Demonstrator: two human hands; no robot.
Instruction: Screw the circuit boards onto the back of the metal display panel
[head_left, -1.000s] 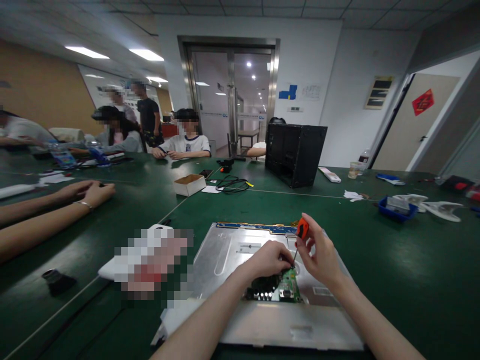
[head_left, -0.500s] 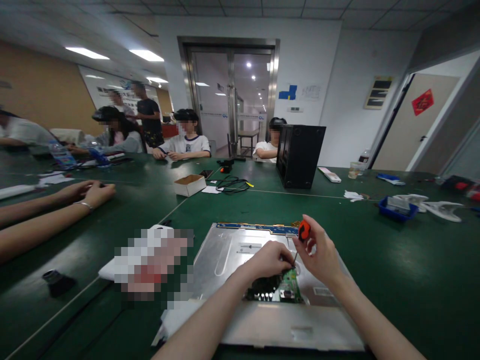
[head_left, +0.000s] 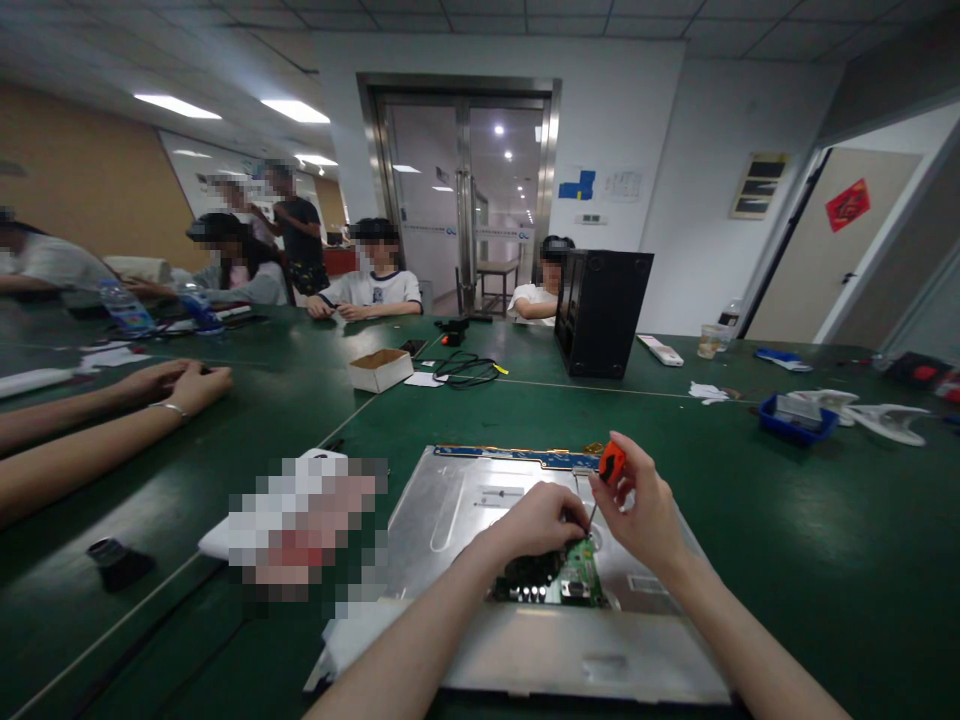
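A silver metal display panel [head_left: 540,650] lies flat on the green table in front of me, with a blue circuit strip [head_left: 510,457] along its far edge. Near its middle sits a green circuit board [head_left: 581,572], partly covered by my left hand [head_left: 551,515]. My right hand [head_left: 637,500] grips the orange and black handle of a screwdriver [head_left: 612,464], which tilts so that its thin shaft points down at the board. The fingers of my left hand are pinched beside the screwdriver's tip; what they hold there is hidden.
Another person's hands [head_left: 187,388] rest on the table at left. A white box [head_left: 380,370], a coiled black cable [head_left: 472,369] and a black computer case [head_left: 606,313] stand beyond the panel. To the right is a blue tray [head_left: 797,418]; a black cap-like part [head_left: 116,562] lies at left.
The screwdriver handle appears turned slightly in my right hand. My left hand keeps its place at the board.
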